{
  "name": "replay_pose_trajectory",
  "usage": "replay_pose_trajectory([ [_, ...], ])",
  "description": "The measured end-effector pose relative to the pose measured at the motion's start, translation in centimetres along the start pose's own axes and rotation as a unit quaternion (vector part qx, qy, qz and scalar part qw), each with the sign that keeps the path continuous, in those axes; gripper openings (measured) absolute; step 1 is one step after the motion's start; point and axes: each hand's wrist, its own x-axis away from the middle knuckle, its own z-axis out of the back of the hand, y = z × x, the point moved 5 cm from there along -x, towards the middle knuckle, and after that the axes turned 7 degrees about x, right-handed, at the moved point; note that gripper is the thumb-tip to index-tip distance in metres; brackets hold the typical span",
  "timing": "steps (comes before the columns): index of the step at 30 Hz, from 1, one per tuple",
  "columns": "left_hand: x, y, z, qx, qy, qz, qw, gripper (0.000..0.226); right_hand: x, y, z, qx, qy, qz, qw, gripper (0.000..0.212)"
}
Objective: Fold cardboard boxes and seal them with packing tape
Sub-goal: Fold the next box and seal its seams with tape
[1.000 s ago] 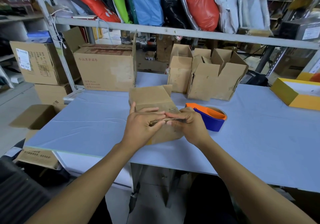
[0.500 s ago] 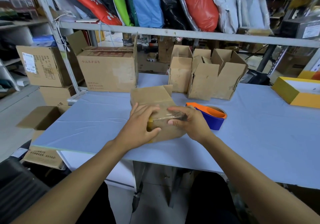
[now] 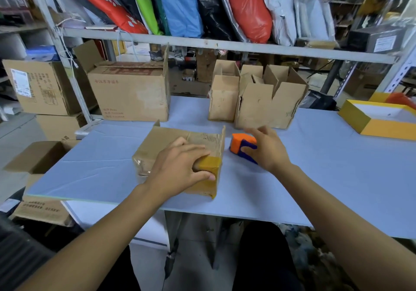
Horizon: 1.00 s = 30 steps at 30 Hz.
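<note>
A small cardboard box (image 3: 161, 143) lies on the pale blue table (image 3: 326, 178) in front of me, with clear tape over its near left end and one flap standing up at its right edge. My left hand (image 3: 180, 167) holds the box's near right corner, fingers on top and thumb against the front face. Just right of the box sits an orange and blue tape dispenser (image 3: 239, 143). My right hand (image 3: 267, 149) is over the dispenser's right side, fingers spread and blurred; whether it grips the dispenser is unclear.
A large brown carton (image 3: 130, 94) stands at the back left of the table. Several small open boxes (image 3: 258, 103) are at the back centre, and a yellow tray (image 3: 378, 121) at the far right. Open cartons (image 3: 36, 160) sit on the floor at left. A shelf rail (image 3: 225, 47) runs overhead.
My right hand has left the box and moved right onto the tape dispenser. The box has been turned and laid flatter, and my left hand has shifted to its near right corner.
</note>
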Motion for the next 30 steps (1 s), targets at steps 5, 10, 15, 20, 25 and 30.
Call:
replay_pose_trajectory([
  [5,-1.6,1.1,-1.4,-0.033,0.022,0.010,0.999,0.071,1.2,2.4,-0.9,0.103,-0.068,0.032,0.992,0.046],
  [10,-2.0,1.8,-1.5,-0.075,0.002,0.025,0.997,0.060,2.5,2.9,0.6,-0.014,0.002,0.023,1.000,0.060],
  [15,-5.4,2.4,-0.9,0.035,-0.037,0.138,0.989,0.033,4.1,2.9,4.0,-0.259,0.072,-0.022,0.963,0.041],
  [20,-7.0,2.4,-1.2,0.293,-0.027,0.256,0.921,0.032,4.6,1.0,5.8,-0.297,0.054,0.051,0.952,0.039],
  [25,-7.1,3.1,-1.5,0.387,-0.077,0.272,0.878,0.031,4.1,-0.1,6.0,-0.286,0.067,0.092,0.952,0.059],
  [30,-6.7,2.4,-1.0,0.378,-0.038,0.302,0.874,0.024,3.5,-0.6,5.6,-0.245,0.049,0.130,0.960,0.066],
])
